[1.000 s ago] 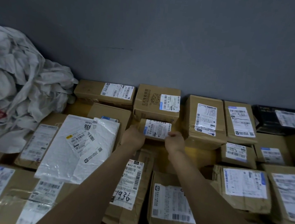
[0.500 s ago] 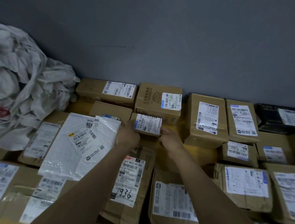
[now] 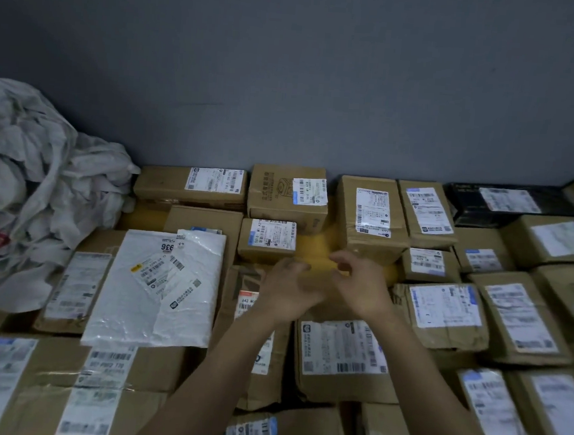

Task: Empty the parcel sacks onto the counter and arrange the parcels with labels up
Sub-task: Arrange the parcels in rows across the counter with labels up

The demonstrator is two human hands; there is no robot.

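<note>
A small brown parcel (image 3: 267, 241) lies label up on the counter, just in front of a taller box (image 3: 287, 193) at the wall. My left hand (image 3: 285, 291) and my right hand (image 3: 359, 284) hover side by side a little nearer than the small parcel, apart from it, fingers loosely curled and holding nothing. Many cardboard parcels with white labels facing up cover the counter around them. A white plastic mailer (image 3: 156, 286) lies label up to the left. A strip of yellow counter (image 3: 320, 251) shows bare beside the small parcel.
A crumpled white parcel sack (image 3: 30, 190) is heaped at the far left against the grey wall (image 3: 289, 80). A black box (image 3: 506, 205) sits at the back right. Parcels are packed tightly right up to the near edge.
Both hands held the small parcel, shifted it left and back towards the tall box, then let go. They have drawn back towards me and now hold nothing.
</note>
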